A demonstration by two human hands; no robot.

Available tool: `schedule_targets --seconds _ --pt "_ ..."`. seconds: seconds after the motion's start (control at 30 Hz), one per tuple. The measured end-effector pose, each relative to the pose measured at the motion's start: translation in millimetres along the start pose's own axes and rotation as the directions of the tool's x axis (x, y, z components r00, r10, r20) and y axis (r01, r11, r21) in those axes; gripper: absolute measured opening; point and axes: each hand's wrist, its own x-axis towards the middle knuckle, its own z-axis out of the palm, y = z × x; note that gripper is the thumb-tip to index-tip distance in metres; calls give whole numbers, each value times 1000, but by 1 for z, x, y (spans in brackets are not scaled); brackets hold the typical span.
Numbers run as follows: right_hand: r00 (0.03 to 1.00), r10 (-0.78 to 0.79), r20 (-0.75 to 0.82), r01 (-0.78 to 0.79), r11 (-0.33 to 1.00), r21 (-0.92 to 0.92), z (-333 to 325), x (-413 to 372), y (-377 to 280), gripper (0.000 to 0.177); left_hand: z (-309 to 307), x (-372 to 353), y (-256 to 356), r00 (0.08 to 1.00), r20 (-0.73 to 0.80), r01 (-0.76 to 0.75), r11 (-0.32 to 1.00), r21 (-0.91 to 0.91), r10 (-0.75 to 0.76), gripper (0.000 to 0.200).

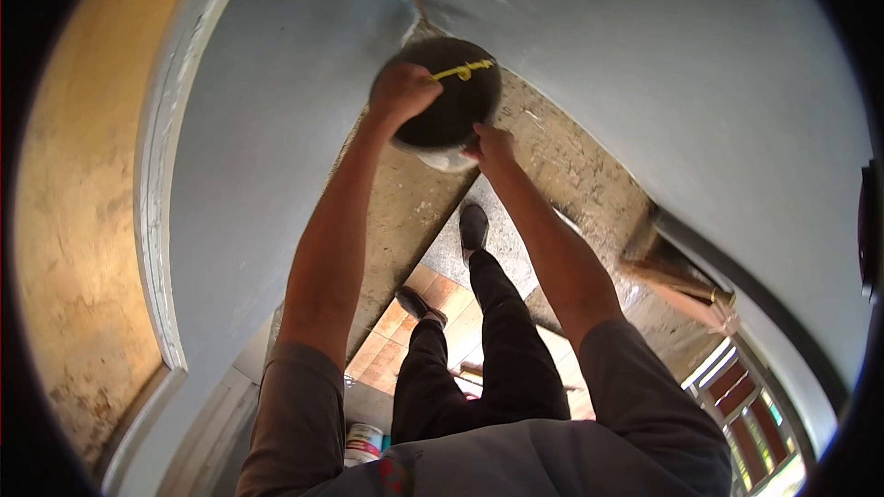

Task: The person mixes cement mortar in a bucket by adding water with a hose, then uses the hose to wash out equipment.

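Observation:
A round, dark bucket (442, 115) is held out in front of me near the corner where two grey walls meet. My left hand (406, 92) is closed around the end of a yellow strip (463, 70), over the left side of the bucket's opening. The strip reaches to the right across the dark opening. My right hand (491, 146) grips the bucket's near right rim. What lies inside the bucket is too dark to make out.
Grey walls (276, 101) rise on both sides. Below are a rough concrete floor (405, 189) and wood-look tiles (373, 359). A white tub (364, 442) stands at lower left, a wooden piece (677, 281) at right, near a metal grille (750, 405).

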Motion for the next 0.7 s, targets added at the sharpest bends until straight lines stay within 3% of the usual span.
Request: schedule_targets --seconds 0.17,0.33,0.43,0.7 --pt "999 -1 -46 0 1000 -5 16 -19 -24 23 -20 -3 22 999 21 29 999 -31 -28 25" --pt "999 -30 24 27 993 117 3 -24 -15 23 -27 -13 42 1000 -11 -22 998 -50 21 23" --pt "998 -55 34 48 985 165 -15 -32 -6 20 -20 -21 48 996 -38 -88 995 -55 86 22" --pt "1000 -6 -7 8 971 239 -94 -80 34 18 34 -51 68 992 95 -64 985 -158 80 21"
